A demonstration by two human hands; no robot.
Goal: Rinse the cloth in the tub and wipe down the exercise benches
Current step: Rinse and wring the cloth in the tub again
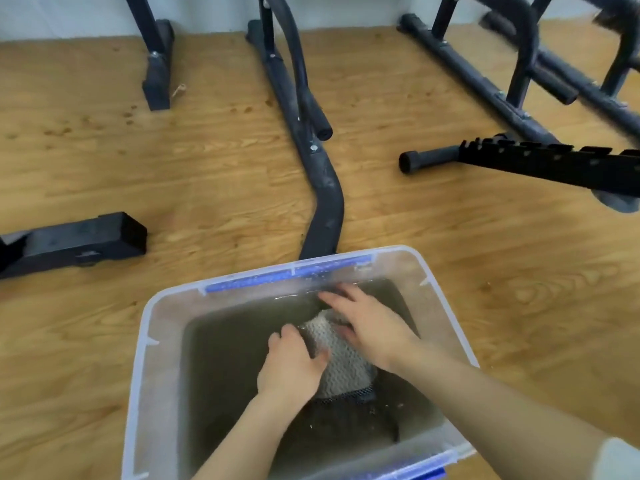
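Rinsing was in hand at lower centre: the left hand (294,363) gripped the cloth (343,358) in the murky water of the tub (147,341), the right hand (367,323) pressed it with fingers spread, and the exercise benches (323,202) across the upper frame apparently awaited wiping.

Both hands are bare: the left hand (294,365) and the right hand (370,327) show uncovered fingers, knuckles and wrists. The left forearm (242,441) is uncovered down to the bottom edge of the view. The right forearm (502,403) is uncovered along its whole visible length. Beside it, in the bottom right corner, sits a pale whitish patch (621,460), possibly a sleeve edge but too blurred to tell.
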